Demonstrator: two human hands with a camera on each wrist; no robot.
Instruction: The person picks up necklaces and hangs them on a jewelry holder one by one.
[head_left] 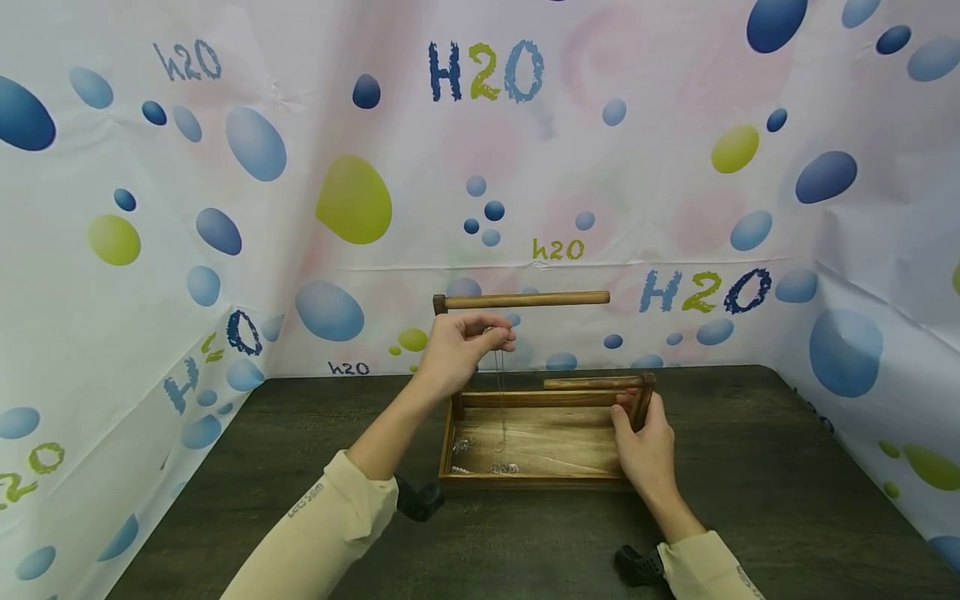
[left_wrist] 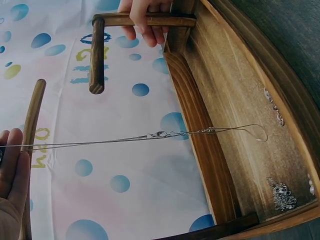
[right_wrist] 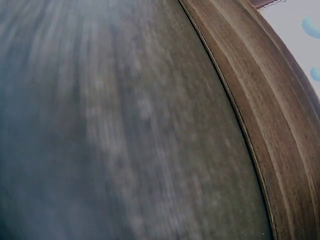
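Observation:
My left hand (head_left: 465,350) pinches a thin silver chain necklace (head_left: 501,404) just below the stand's upper bar (head_left: 528,300). The necklace hangs in a long doubled loop, and its clasp (left_wrist: 161,134) shows partway along in the left wrist view. Its lower end dangles in front of the tray of the wooden jewelry stand (head_left: 536,482). At the tray's right end, my right hand (head_left: 647,442) grips the post under the shorter lower bar (head_left: 592,384), thumb in front and fingers behind. Only the tray's outer wall (right_wrist: 255,100) shows in the right wrist view, without the hand.
Inside the tray lie a small heap of silver chains (left_wrist: 282,195) at the left and another silver piece (head_left: 504,468) along the front wall. The stand sits on a dark wood-grain table (head_left: 337,467). Behind it hangs a printed curtain (head_left: 420,167).

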